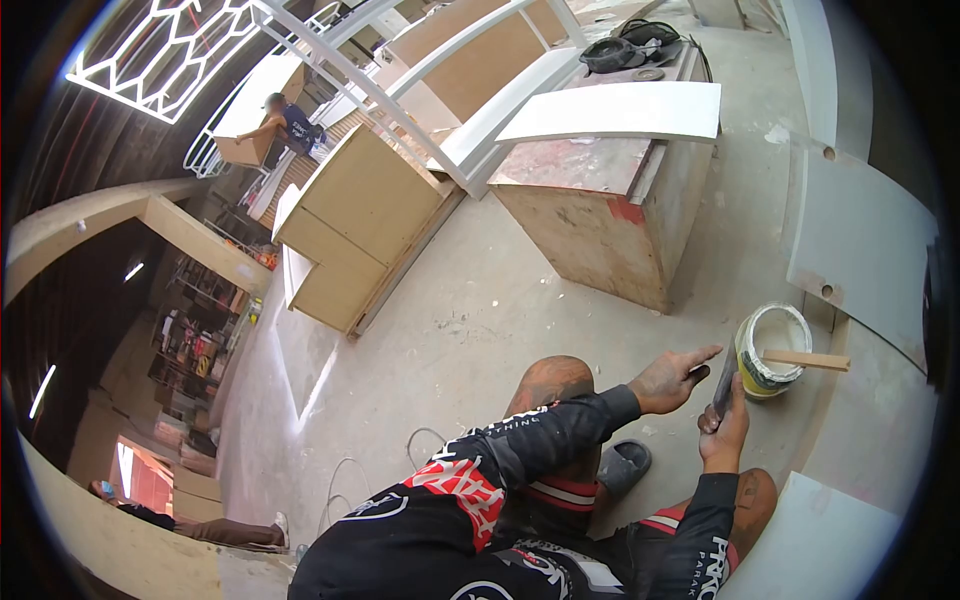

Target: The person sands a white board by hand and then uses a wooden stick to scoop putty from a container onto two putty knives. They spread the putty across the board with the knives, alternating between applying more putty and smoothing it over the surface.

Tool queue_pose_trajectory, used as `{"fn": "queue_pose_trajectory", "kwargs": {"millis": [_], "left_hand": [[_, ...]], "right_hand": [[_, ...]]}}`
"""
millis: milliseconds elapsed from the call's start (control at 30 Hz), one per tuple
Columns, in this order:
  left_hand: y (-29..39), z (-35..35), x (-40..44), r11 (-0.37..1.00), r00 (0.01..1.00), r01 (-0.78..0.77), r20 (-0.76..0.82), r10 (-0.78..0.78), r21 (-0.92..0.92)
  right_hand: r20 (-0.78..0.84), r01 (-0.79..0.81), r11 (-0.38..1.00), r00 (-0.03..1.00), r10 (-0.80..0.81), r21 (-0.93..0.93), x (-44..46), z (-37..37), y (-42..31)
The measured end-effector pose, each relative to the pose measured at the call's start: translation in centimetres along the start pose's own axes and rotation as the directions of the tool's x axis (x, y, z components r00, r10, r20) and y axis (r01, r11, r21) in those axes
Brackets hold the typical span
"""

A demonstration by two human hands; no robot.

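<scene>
My right hand (727,430) is wrapped around a dark, flat, narrow tool (726,376), held upright beside a bucket. Its exact kind is hard to make out because it shows nearly edge-on. My left hand (672,381) is just left of the tool, fingers stretched out toward it and nothing visible in them. Close by on the right stands the bucket (762,372), with a whitish coating around its rim and pale material inside. A wooden stick (808,360) rests in it, its end jutting past the rim.
A worn wooden box (590,235) bears a curved white panel (610,112) and a dark bag (630,48). Grey panels (862,235) lie at the right. A tan cabinet (365,225) stands left of centre. Two other people (296,124) are farther off at the left.
</scene>
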State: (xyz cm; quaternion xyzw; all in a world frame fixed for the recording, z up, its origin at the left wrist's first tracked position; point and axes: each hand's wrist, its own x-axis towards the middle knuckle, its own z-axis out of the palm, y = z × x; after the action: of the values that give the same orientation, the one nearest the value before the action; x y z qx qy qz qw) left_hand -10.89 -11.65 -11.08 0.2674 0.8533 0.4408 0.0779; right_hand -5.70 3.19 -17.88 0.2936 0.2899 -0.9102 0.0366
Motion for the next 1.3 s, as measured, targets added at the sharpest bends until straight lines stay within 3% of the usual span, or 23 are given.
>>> {"fn": "queue_pose_trajectory", "kwargs": {"millis": [233, 467, 500, 567, 633, 667, 700, 733, 767, 800, 833, 867, 900, 933, 967, 1000, 1033, 1067, 1100, 1133, 1167, 1200, 1300], "left_hand": [[-0.2, 0.3, 0.2, 0.998, 0.998, 0.054, 0.031, -0.055, 0.043], [1.0, -0.7, 0.3, 0.981, 0.980, 0.090, -0.163, -0.118, -0.170], [1.3, -0.9, 0.0, 0.990, 0.984, -0.103, -0.152, 0.088, -0.094], [1.8, -0.8, -0.3, 0.870, 0.866, -0.488, -0.088, 0.492, 0.064], [2.5, -0.3, -0.9, 0.807, 0.825, -0.565, 0.085, 0.559, 0.173], [2.9, -0.2, -0.9, 0.773, 0.801, -0.599, 0.141, 0.582, 0.211], [2.7, 0.0, -0.8, 0.772, 0.800, -0.599, 0.139, 0.583, 0.212], [2.3, -0.1, -0.5, 0.941, 0.942, -0.335, 0.052, 0.333, 0.051], [1.7, -0.2, -0.3, 0.990, 0.999, -0.037, 0.017, 0.039, -0.134], [0.2, -0.5, 0.3, 0.999, 0.998, 0.051, -0.042, -0.051, 0.002], [-1.4, -0.9, 0.6, 0.997, 0.993, 0.077, -0.095, -0.077, -0.009], [-2.3, -0.9, 0.9, 0.994, 0.984, 0.102, -0.146, -0.105, -0.024], [-1.8, -1.1, 0.8, 0.995, 0.985, 0.099, -0.140, -0.103, -0.033], [-1.3, -1.3, 0.5, 0.997, 0.984, 0.063, -0.164, -0.069, -0.043], [-0.9, -0.8, 0.3, 0.998, 0.985, 0.024, -0.169, -0.035, -0.064], [-2.0, 0.4, 0.0, 0.990, 0.978, -0.101, -0.195, 0.080, -0.103], [-0.8, 0.5, -0.7, 0.992, 0.989, -0.081, -0.129, 0.068, -0.094], [-0.2, 1.0, -1.0, 0.992, 0.999, -0.016, -0.038, 0.012, -0.123], [-0.1, 1.7, -1.2, 0.991, 0.993, -0.113, -0.030, 0.111, -0.070], [-0.7, 2.6, -1.1, 0.985, 0.989, -0.147, -0.020, 0.145, -0.086], [-2.2, 2.8, -1.1, 0.998, 0.998, 0.060, -0.010, -0.060, 0.023], [-3.8, 1.6, 0.0, 0.997, 0.997, 0.075, -0.034, -0.075, -0.017], [-4.3, -3.1, 3.6, 0.975, 0.921, 0.104, -0.350, -0.169, -0.197]], "right_hand": [[-0.011, 0.011, 1.000, 1.000, -0.011, 0.019, -0.2, 0.0, -0.2], [-0.056, -0.058, 0.979, 0.996, 0.071, 0.195, 0.7, -1.3, -0.2], [-0.057, -0.059, 0.979, 0.996, 0.071, 0.195, 1.8, -2.6, 0.2], [0.411, -0.394, 0.793, 0.889, 0.201, 0.465, 3.7, -5.1, 0.9], [0.436, -0.405, 0.784, 0.879, 0.192, 0.471, 0.6, -1.1, 0.3], [0.194, -0.332, 0.855, 0.942, 0.274, 0.399, -2.6, 3.3, -0.7], [0.363, -0.420, 0.826, 0.887, 0.285, 0.377, -0.7, -0.2, 0.9], [0.520, -0.498, 0.803, 0.804, 0.286, 0.327, 1.0, -3.4, 2.3], [0.417, -0.420, 0.873, 0.860, 0.294, 0.250, -0.1, -2.5, 1.6], [0.308, -0.339, 0.927, 0.909, 0.280, 0.160, -1.4, -1.4, 0.6], [0.360, -0.265, 0.963, 0.896, 0.261, -0.040, -1.0, -2.1, 0.0], [0.355, -0.260, 0.965, 0.899, 0.258, -0.044, -1.2, -1.3, -0.2], [0.183, 0.036, 0.998, 0.983, -0.025, -0.056, -1.3, 0.1, -0.2], [0.005, 0.329, 0.936, 0.944, -0.331, -0.122, -1.3, 0.7, -0.6], [-0.013, 0.465, 0.858, 0.878, -0.479, -0.218, 0.3, -0.4, -0.9], [-0.133, 0.432, 0.739, 0.812, -0.568, -0.517, 1.5, -1.9, -0.8], [-0.195, 0.363, 0.527, 0.651, -0.733, -0.769, 3.8, -3.5, 0.6], [0.069, 0.415, 0.336, 0.710, -0.701, -0.845, 1.6, -2.9, -0.2], [0.594, 0.408, -0.454, 0.345, -0.727, -0.792, 4.9, -6.1, 3.1], [0.414, 0.602, 0.203, 0.719, -0.558, -0.772, 1.0, -1.8, 1.9], [0.319, 0.681, 0.419, 0.685, -0.655, -0.601, -1.2, 0.9, 2.7], [0.366, 0.675, 0.411, 0.703, -0.610, -0.613, -2.6, 1.5, 2.8], [0.489, 0.666, 0.433, 0.743, -0.457, -0.607, -3.9, 1.2, 3.3]]}}
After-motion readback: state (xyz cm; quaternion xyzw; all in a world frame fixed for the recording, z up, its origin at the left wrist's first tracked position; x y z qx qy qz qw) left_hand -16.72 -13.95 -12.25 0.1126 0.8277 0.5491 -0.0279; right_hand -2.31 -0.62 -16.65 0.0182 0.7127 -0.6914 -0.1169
